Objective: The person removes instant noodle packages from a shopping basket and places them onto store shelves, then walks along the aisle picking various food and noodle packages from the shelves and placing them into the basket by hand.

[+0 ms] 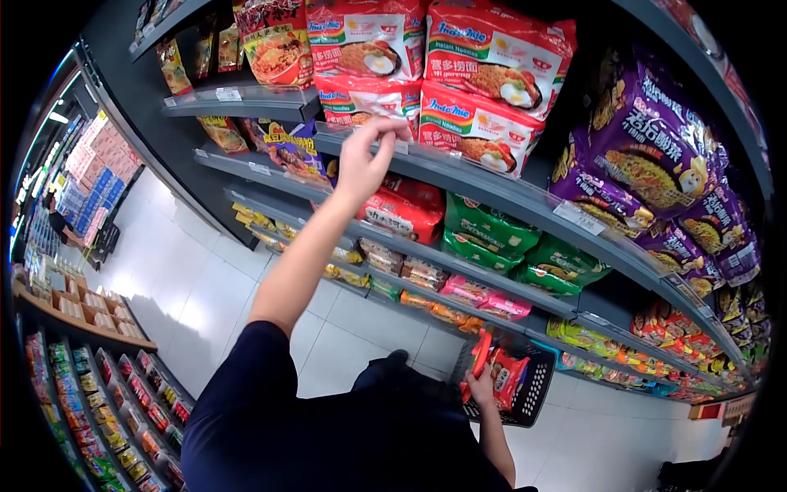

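My left hand (370, 156) is raised to the shelf edge, in front of red-and-white packs of instant noodles (379, 105). Its thumb and fingers are apart, with nothing seen between them; whether the fingertips touch the lower pack, I cannot tell. A second stack of the same noodles (484, 123) stands just to the right. Low down, my right hand (481, 385) grips the red handle (480, 353) of a black shopping basket (537, 385). Inside the basket lies a red packet (510, 379).
Purple noodle packs (656, 156) fill the shelf at right; green packs (488, 230) sit one level down. A snack rack (106, 410) stands at lower left. Farther off in the aisle, another person (61, 221) stands beside stacked boxes (98, 164). The floor (197, 279) is pale tile.
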The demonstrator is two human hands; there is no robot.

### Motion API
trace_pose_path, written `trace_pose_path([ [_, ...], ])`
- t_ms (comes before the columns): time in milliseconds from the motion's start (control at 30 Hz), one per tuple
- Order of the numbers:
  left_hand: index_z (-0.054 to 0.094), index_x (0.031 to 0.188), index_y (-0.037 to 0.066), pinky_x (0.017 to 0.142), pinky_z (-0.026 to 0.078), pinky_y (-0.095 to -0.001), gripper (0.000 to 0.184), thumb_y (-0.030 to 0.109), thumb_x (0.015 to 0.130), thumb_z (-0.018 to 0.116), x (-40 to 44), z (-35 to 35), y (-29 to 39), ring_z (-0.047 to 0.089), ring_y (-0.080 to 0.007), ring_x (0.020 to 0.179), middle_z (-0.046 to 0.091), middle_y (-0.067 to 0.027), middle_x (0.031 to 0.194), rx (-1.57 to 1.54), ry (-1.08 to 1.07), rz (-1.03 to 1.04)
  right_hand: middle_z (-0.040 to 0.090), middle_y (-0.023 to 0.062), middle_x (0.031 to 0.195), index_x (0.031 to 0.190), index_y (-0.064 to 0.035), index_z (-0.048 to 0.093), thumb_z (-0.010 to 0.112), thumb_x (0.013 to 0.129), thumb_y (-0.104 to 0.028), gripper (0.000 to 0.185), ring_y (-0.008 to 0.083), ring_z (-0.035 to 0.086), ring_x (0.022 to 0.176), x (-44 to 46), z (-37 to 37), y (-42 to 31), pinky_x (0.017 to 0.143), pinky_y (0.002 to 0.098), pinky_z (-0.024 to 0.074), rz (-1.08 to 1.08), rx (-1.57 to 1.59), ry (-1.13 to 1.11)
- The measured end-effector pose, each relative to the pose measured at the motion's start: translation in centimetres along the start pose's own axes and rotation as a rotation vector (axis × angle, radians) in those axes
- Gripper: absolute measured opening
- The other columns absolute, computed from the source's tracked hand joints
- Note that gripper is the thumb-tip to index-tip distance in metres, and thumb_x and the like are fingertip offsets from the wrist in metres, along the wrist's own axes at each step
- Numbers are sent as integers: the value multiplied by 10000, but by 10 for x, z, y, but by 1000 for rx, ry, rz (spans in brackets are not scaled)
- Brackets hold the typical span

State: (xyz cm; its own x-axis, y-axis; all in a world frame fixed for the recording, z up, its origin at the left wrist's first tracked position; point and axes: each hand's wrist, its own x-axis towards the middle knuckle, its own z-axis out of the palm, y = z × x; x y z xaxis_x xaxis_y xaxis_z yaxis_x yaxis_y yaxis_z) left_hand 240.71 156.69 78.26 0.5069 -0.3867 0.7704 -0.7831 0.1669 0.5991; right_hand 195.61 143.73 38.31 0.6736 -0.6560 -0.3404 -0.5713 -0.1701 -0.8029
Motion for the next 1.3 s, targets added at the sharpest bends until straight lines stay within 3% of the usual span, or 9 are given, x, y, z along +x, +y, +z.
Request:
trace_pose_path([
  [233,661,1013,40,747,499,-302,213,-46,844,564,135,-12,37,643,-229,874,659,-101,951,348,5,664,639,214,1008,1290,-26,410,649,851,-278,560,355,641,934,-15,0,-12,816,415,497,-1,-79,-1],
  [367,658,1007,74,747,501,-373,234,258,863,651,182,18,56,615,-272,884,630,-96,977,611,133,1005,622,260,1063,1295,-30,400,650,840,-285,578,418,606,1013,-15,-3,-23,874,455,478,28,-136,-34],
  [400,351,1442,128,1139,231,-485,879,489,736,729,192,19,69,311,-366,1374,393,-191,1442,759,-278,721,616,269,1078,1298,-31,396,649,841,-288,583,423,600,1023,-13,-2,-22,884,458,475,44,-169,-36],
  [533,359,1387,-51,1106,248,-527,954,558,732,690,211,49,68,454,-333,1255,518,-204,1293,1012,-371,669,597,275,1139,1291,-30,417,643,845,-276,557,421,578,1070,-19,-7,-28,914,451,467,92,-231,-35],
  [667,509,1290,56,1086,271,-536,760,522,723,706,213,53,84,495,-340,1187,553,-193,1214,1045,-541,551,614,194,1109,1230,-10,513,636,850,-250,466,333,606,1029,-22,-9,8,901,391,482,-26,-196,23],
  [700,650,1021,40,745,504,-396,340,340,862,659,216,59,48,619,-313,900,644,-142,969,1084,-310,780,614,178,1101,1218,-5,528,636,848,-244,453,306,613,1016,-25,-13,7,895,376,486,-18,-107,24],
  [900,711,963,137,667,515,-343,318,319,716,796,211,31,38,663,-210,736,681,-25,938,920,-114,1174,551,139,810,863,-39,542,626,838,-234,214,289,576,777,-60,-34,3,705,396,477,-51,108,267],
  [1100,692,914,16,604,534,-263,369,224,672,876,106,10,67,654,-195,700,688,-89,865,719,193,1248,595,121,1169,1318,-17,461,696,847,-193,555,185,606,1045,-97,-74,-92,884,323,494,-226,333,247],
  [1300,659,917,28,1047,393,-560,345,108,651,863,-48,57,127,597,-240,929,590,-75,994,414,-143,963,337,180,1445,1457,-36,261,844,662,-387,1047,341,337,1342,-126,-113,-226,1101,444,295,-683,129,495],
])
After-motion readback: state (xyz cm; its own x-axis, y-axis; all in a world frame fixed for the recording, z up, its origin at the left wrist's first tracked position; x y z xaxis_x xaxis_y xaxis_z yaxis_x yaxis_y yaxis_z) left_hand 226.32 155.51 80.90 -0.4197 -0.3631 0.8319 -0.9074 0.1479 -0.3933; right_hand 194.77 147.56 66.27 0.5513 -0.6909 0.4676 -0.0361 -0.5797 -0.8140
